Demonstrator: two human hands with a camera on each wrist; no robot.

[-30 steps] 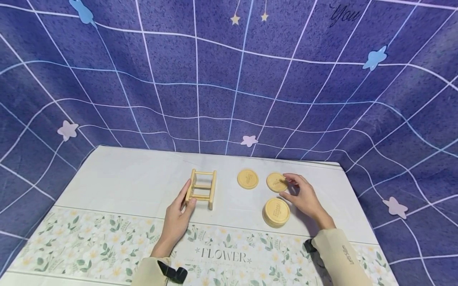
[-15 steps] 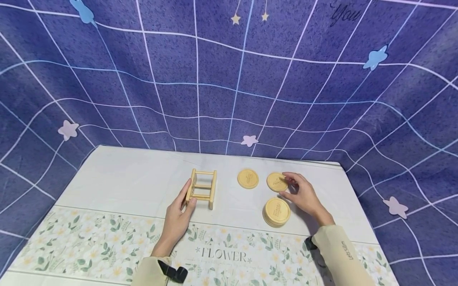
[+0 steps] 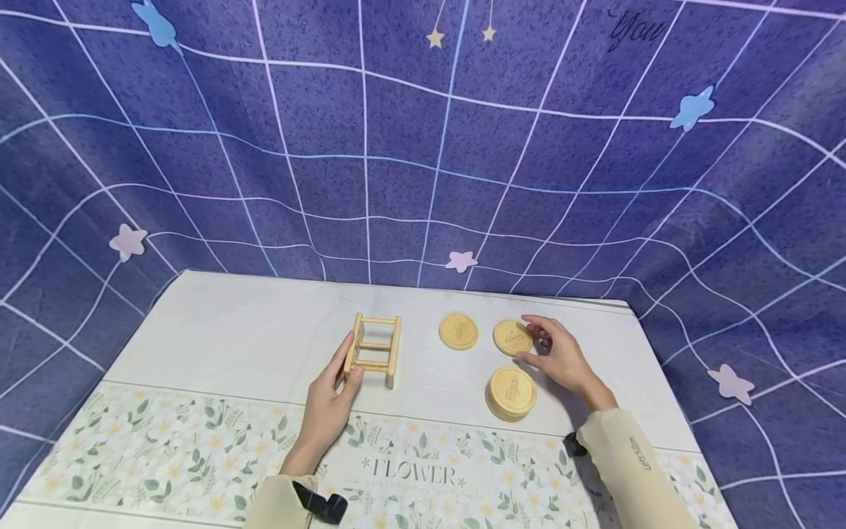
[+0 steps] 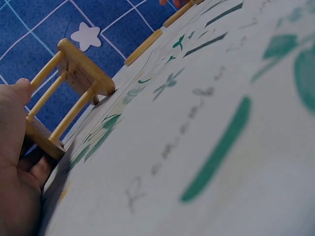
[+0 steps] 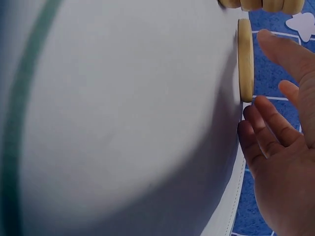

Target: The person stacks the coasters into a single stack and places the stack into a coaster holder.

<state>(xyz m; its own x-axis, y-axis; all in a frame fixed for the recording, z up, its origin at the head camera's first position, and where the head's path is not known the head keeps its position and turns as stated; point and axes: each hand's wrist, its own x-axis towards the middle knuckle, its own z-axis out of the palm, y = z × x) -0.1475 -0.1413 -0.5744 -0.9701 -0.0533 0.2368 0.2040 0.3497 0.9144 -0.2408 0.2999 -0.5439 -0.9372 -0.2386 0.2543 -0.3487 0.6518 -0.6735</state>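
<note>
My left hand (image 3: pixel 328 405) grips the near left side of a small light-wood rack (image 3: pixel 374 364) with round bars, thumb in front and fingers on its outer left side. The left wrist view shows this rack (image 4: pixel 88 73) standing on the cloth beside the palm. My right hand (image 3: pixel 560 360) hovers at the right edge of a round wooden coaster (image 3: pixel 510 338) lying flat, its thumb and fingers loosely bent and spread. From the right wrist, the coaster (image 5: pixel 245 61) appears edge-on near the thumb and fingertips; whether they touch it is hard to tell.
A stack of several round coasters (image 3: pixel 511 391) stands just in front of the right hand's coaster. Another single coaster (image 3: pixel 459 331) lies to its left. The white and floral cloth (image 3: pixel 218 441) covers the table, and a blue starry curtain (image 3: pixel 396 184) rises behind it.
The right hand's fingers stay by the coaster with only a very slight shift. The left hand, the rack and the coasters hold their places.
</note>
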